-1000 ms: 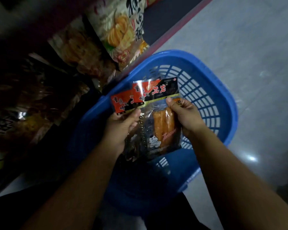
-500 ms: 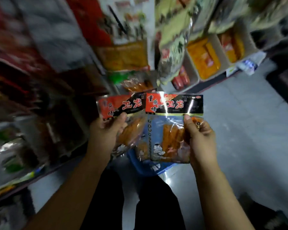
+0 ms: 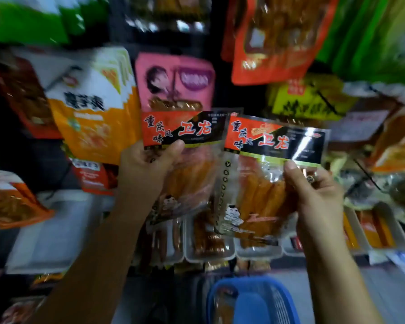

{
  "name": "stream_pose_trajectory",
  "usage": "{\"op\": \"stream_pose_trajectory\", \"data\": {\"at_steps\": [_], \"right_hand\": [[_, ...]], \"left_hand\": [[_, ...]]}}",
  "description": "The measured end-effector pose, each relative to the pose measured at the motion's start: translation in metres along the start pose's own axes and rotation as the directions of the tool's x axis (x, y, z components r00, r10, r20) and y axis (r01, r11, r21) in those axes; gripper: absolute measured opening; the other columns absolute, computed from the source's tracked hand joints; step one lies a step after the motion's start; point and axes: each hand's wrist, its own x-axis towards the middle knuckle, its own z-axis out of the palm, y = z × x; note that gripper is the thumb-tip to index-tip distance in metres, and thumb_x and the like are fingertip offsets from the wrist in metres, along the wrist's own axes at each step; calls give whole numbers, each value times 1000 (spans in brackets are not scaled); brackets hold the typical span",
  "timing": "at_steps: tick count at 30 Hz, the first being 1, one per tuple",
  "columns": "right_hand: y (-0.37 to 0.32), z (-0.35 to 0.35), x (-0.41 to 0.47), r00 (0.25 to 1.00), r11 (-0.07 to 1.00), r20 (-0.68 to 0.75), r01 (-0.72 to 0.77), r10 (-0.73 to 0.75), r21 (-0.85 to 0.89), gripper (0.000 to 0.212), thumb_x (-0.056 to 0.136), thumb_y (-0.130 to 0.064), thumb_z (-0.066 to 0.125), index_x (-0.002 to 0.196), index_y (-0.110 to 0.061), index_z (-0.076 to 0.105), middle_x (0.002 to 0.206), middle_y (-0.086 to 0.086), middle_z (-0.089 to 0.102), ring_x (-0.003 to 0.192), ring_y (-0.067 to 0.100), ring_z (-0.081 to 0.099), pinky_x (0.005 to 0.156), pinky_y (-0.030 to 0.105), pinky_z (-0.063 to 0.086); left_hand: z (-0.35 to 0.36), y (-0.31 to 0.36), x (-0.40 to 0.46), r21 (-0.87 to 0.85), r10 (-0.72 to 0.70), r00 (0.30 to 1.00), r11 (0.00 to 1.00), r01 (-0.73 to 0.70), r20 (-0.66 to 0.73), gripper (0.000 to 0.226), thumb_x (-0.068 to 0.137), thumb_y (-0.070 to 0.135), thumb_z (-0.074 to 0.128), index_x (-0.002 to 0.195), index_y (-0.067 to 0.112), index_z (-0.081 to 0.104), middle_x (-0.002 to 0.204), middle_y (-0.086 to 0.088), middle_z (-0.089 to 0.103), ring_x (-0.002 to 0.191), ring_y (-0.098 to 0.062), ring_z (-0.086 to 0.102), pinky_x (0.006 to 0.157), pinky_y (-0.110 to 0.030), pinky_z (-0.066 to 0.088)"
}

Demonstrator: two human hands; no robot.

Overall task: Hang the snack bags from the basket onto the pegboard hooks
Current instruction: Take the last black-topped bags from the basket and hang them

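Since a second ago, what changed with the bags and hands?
Both hands rose from over the blue basket to the hanging display. The left hand and right hand pulled apart, so the left snack bag and right snack bag went from stacked to barely overlapping. Unchanged: each hand grips its bag; neither is hooked yet.

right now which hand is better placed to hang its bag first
Probably the left hand. Its snack bag is raised higher, its top edge already against the hanging pink bag. The right hand holds its own bag lower. The hooks themselves are too blurred to make out.
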Motion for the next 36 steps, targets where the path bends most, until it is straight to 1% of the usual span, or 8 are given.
{"op": "stream_pose_trajectory", "data": {"at_steps": [4,8,11,18,24,27,29,36], "right_hand": [[-42,30,27,990,991,80,112,-118,73,22,71,-49,72,65,-28,66,57,-10,59,53,8,49,47,18,39],[-75,60,53,957,960,131,239,-258,146,5,77,-32,72,73,-33,71,66,-10,68,62,9,59,58,22,46],[-100,80,68,919,928,147,347,-366,138,5,76,-30,72,76,-34,71,66,-12,70,59,1,63,56,17,49],[-152,120,89,857,865,116,494,-502,92,32,70,-49,73,82,-20,71,68,2,73,59,15,65,60,36,53],[-185,138,100,776,781,87,623,-625,54,26,76,-43,71,76,-17,69,68,2,71,55,13,63,48,24,47],[-197,142,106,757,767,129,640,-641,53,17,83,-32,68,70,-21,68,63,-9,70,53,-1,61,46,14,44],[-202,146,109,746,759,147,649,-649,56,26,86,-26,68,61,-26,60,51,-17,62,45,-6,53,44,5,36],[-207,157,115,791,802,129,587,-598,115,31,85,-30,67,56,-21,59,48,-5,57,43,0,48,43,9,37]], "left_hand": [[-23,31,38,12,86,992,996,-86,-87,1,75,42,70,75,42,71,72,18,73,70,0,69,63,-13,50],[-40,62,80,-51,170,971,982,-181,-166,17,69,50,71,80,37,73,80,11,75,80,-10,72,74,-28,55],[-48,92,112,-125,255,955,953,-274,-152,10,77,33,73,79,25,69,70,7,74,67,-10,71,61,-19,54],[-50,147,168,-180,397,916,899,-400,-56,15,86,23,63,73,28,68,64,5,72,58,-7,68,55,-17,52],[-33,168,197,-249,336,940,918,-310,66,6,88,18,61,83,14,62,63,2,72,57,-8,69,52,-18,52],[-32,176,209,-324,268,955,921,-216,126,7,87,21,62,88,14,61,65,-2,73,59,-11,69,49,-20,52],[-31,179,215,-333,248,958,924,-188,146,10,86,23,62,89,13,61,65,-1,72,57,-11,68,48,-20,51],[-24,178,224,-240,233,965,950,-201,116,9,84,27,66,83,18,68,71,1,74,65,-13,71,58,-24,56]]}}
